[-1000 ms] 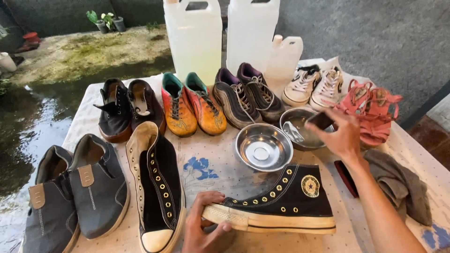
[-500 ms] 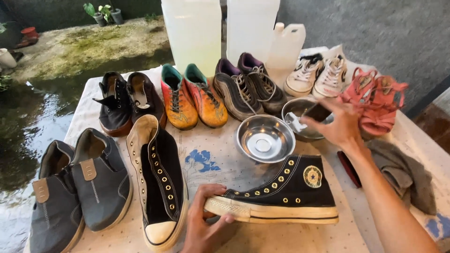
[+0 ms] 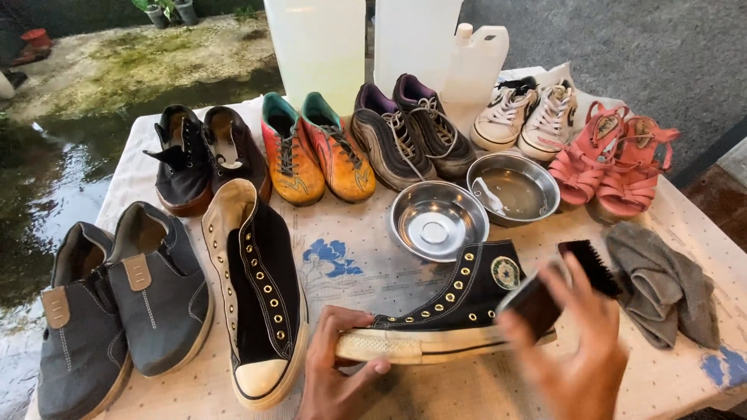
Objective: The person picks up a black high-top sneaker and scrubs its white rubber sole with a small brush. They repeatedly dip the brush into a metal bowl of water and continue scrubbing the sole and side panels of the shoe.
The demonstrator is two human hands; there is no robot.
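Now left hand pins sneaker near table edge; right hand grips brush.

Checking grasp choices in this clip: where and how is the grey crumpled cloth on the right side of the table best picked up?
Probably pinch the grey crumpled cloth at its raised folds in the middle, coming straight down from above. It lies limp and bunched on the table, with no rigid edge to grip, and its top is uncovered, just beside the right hand holding the black brush.
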